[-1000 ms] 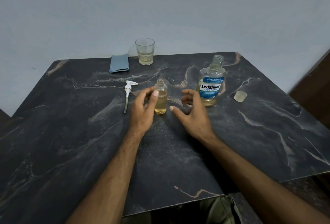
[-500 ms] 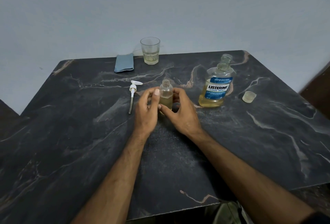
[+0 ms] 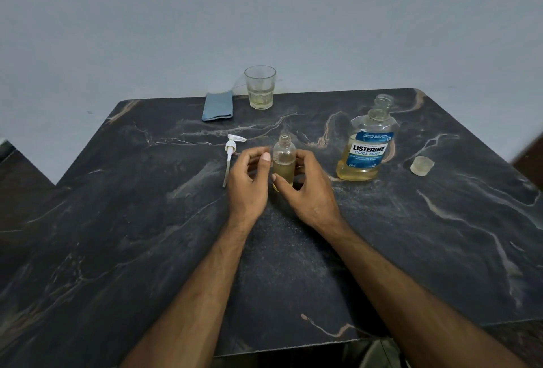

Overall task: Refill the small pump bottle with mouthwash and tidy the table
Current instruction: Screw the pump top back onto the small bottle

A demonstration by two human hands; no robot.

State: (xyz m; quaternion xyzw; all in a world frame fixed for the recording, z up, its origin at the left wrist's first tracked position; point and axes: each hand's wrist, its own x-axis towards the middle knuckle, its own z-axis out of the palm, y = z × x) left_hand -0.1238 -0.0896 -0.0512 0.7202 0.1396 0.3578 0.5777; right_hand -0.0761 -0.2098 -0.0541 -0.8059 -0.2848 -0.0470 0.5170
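The small clear bottle [image 3: 283,159], open at the neck and about half full of yellow liquid, stands upright on the dark marble table [image 3: 117,220]. My left hand [image 3: 248,184] holds its left side with the thumb against the glass. My right hand [image 3: 308,188] wraps around its right side and lower front. The white pump head [image 3: 230,150] with its long tube lies flat just left of my left hand. The uncapped Listerine mouthwash bottle [image 3: 367,144] stands to the right, roughly a quarter full. Its clear cap [image 3: 422,165] rests further right.
A drinking glass [image 3: 260,87] with a little yellowish liquid stands at the table's back edge. A folded blue cloth [image 3: 217,106] lies beside it on the left. A pale wall rises behind the table.
My right hand moved left from beside the mouthwash bottle and closed around the small bottle. My left hand stayed on the bottle's left side. The camera view shifted slightly.
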